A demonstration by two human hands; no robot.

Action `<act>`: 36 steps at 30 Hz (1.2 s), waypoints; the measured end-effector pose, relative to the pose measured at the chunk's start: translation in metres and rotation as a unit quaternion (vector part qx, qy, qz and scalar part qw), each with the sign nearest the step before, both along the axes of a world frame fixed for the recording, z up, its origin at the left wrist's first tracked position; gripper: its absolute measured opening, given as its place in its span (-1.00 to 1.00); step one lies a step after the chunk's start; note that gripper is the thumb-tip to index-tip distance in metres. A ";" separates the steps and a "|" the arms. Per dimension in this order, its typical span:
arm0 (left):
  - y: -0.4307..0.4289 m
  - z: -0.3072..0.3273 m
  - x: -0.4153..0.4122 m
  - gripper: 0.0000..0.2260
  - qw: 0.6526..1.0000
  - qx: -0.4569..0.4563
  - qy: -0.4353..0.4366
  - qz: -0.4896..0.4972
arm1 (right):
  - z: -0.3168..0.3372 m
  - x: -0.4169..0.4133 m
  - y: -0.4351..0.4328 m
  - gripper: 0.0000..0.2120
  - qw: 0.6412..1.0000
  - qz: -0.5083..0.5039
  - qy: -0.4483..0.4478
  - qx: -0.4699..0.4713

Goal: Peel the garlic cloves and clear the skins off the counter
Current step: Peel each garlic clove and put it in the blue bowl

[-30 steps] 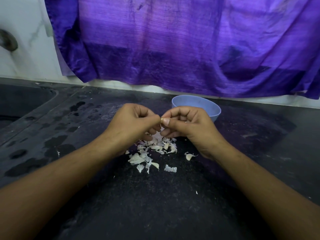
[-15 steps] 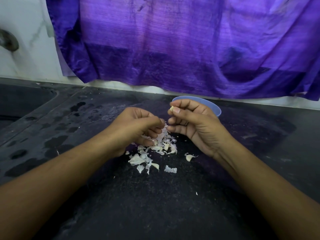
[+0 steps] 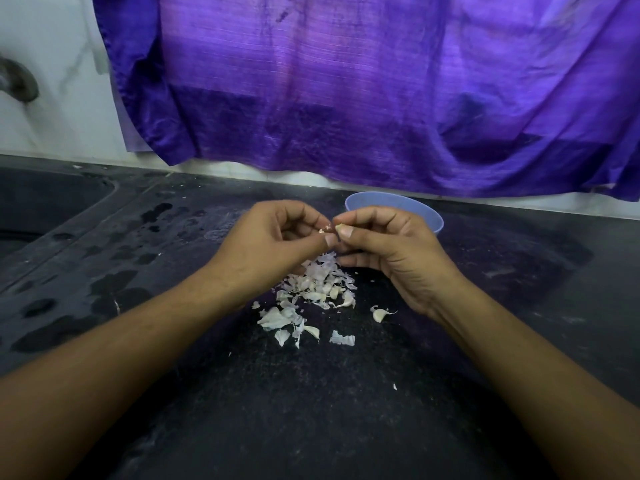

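Observation:
My right hand (image 3: 391, 251) pinches a small garlic clove (image 3: 339, 227) between thumb and fingers, just above the counter. My left hand (image 3: 273, 244) meets it from the left, its thumb and fingertips pinching a bit of skin (image 3: 323, 230) at the clove's tip. Below both hands lies a heap of pale garlic skins (image 3: 315, 292) on the dark counter (image 3: 311, 410). One loose clove-like piece (image 3: 379, 314) lies to the right of the heap. A blue bowl (image 3: 429, 216) stands right behind my right hand; its inside is hidden.
A purple cloth (image 3: 363, 91) hangs over the white wall behind the counter. A sink basin (image 3: 41, 202) is sunk into the counter at far left, with a tap (image 3: 17, 81) above it. Wet patches (image 3: 114, 282) darken the counter's left side.
My right hand, which had lifted the clove towards the bowl, came back down to the left hand. Both hands now pinch at the clove again.

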State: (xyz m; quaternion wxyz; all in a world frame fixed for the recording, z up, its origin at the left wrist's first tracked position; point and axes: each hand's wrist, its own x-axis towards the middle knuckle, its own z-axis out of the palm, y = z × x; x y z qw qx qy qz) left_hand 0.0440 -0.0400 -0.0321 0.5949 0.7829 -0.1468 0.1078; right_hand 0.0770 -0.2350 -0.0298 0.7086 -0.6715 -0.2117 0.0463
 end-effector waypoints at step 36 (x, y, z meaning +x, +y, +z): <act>0.004 0.000 0.001 -0.96 0.971 0.188 -0.127 0.080 | 0.002 -0.003 -0.001 -0.92 0.999 -0.005 0.007 -0.034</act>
